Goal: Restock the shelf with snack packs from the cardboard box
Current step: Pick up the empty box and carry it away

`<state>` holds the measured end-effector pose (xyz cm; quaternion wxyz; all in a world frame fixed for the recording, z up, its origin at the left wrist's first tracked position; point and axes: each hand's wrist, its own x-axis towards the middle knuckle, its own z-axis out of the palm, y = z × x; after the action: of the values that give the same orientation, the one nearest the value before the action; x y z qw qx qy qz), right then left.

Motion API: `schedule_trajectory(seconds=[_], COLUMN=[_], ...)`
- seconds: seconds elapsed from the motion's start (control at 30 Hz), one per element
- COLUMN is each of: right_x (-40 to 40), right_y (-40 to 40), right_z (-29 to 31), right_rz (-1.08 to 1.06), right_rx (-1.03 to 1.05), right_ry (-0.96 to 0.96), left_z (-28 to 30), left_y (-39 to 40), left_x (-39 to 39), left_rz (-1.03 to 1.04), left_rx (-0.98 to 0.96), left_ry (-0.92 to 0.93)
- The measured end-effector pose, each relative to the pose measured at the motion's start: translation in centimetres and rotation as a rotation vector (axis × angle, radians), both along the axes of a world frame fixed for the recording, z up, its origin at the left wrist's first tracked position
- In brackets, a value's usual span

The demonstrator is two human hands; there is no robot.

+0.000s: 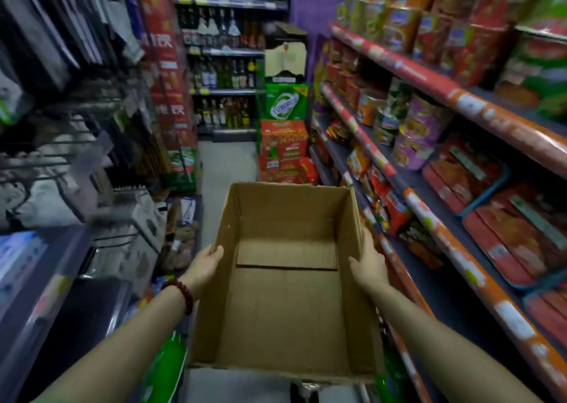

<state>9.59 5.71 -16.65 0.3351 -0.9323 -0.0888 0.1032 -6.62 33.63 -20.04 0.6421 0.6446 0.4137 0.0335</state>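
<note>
Held out in the aisle beside the red-edged shelf (423, 74), the open brown cardboard box (285, 280) showed nothing inside, likely light and stiff, the left hand (204, 269) and right hand (368, 264) gripping its opposite side walls.

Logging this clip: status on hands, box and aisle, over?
Left hand and right hand grip the cardboard box by its side walls. Box empty, no snack packs inside. Aisle floor ahead open; stacked cartons at far end.
</note>
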Motion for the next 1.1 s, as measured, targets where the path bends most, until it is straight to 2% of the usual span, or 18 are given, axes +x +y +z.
schedule_trajectory(seconds=[0.17,0.3,0.43,0.73,0.97,1.1], right_x=[8.5,15.1,20.4,30.3,37.1,40.9], right_y=[7.2,12.9,18.7,32.2,42.8,47.7], right_z=[0.9,2.1,2.7,-0.2,0.1,0.3], right_rz=[0.170,0.284,0.340,0.308,0.222,0.215], right_rx=[0.072,0.051,0.039,0.064,0.108,0.117], right_ry=[-0.001,-0.019,-0.020,0.015,0.078,0.141], left_z=[0.7,1.9,-1.3,-1.4,-2.4,-0.7], left_y=[5.0,8.2,14.4,26.8,40.4,46.0], left_x=[5.1,8.8,12.0,23.0,31.5,36.2], left_rz=[0.140,0.215,0.267,0.289,0.207,0.205], left_rx=[0.021,0.004,-0.004,-0.017,-0.028,-0.048], left_ry=[-0.007,-0.033,-0.039,-0.009,0.000,-0.025])
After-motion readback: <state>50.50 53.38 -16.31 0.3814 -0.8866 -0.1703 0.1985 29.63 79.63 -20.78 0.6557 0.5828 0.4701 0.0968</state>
